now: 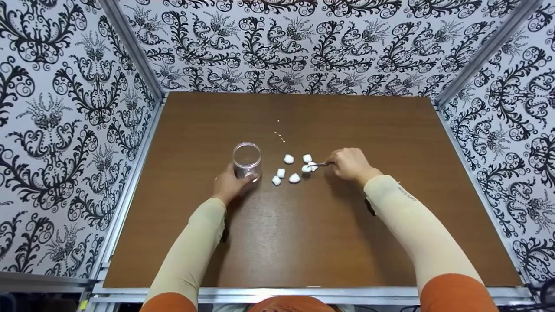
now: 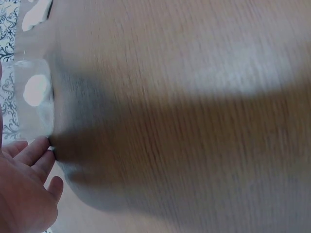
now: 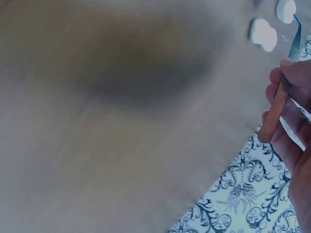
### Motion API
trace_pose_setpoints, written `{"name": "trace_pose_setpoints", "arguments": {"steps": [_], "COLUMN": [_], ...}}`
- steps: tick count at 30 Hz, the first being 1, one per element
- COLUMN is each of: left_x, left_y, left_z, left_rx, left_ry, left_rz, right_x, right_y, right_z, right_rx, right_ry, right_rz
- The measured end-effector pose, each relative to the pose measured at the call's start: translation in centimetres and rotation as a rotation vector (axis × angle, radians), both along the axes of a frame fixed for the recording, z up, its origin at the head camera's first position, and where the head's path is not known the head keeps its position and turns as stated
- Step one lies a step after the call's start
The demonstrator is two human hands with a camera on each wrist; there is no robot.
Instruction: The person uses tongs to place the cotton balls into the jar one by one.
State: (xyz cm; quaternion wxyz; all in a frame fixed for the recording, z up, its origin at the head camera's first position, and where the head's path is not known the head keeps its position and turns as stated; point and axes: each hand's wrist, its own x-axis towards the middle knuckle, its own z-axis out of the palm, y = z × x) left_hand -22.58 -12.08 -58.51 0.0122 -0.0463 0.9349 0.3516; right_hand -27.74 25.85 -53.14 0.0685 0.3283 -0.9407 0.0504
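Note:
My left hand (image 1: 229,185) grips a clear jar (image 1: 247,165) that stands upright on the brown table, its round mouth facing up. In the left wrist view, a white cotton ball (image 2: 37,91) shows through the see-through jar wall. Tweezers (image 1: 321,164) are pinched in my right hand (image 1: 350,164), pointing left. Their bent tips reach a cotton ball (image 3: 285,9) in the right wrist view; the head view shows a cotton ball (image 1: 306,168) at the tips, overlapping its neighbour. Several more cotton balls (image 1: 294,178) lie between the jar and the tweezers.
Small pale specks (image 1: 279,136) dot the table (image 1: 368,117) behind the cotton balls. Patterned black-and-white panels (image 1: 299,47) rise at the back and both sides, with metal rails (image 1: 134,52) at the corners. A metal edge (image 1: 260,295) runs along the front.

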Motion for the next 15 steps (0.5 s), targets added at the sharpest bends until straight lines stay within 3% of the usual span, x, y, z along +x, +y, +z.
{"name": "trace_pose_setpoints", "arguments": {"steps": [6,15], "left_x": [-0.1,0.1], "left_y": [0.2,0.0], "left_z": [0.0,0.0], "left_rx": [-0.003,0.028], "left_ry": [-0.019,-0.019], "left_rz": [0.005,0.018], "right_x": [-1.0,-2.3], "right_y": [-2.0,-8.1], "right_z": [2.5,5.7], "right_rx": [-0.040,-0.103], "right_ry": [0.041,0.100], "right_rz": [0.032,0.105]}}
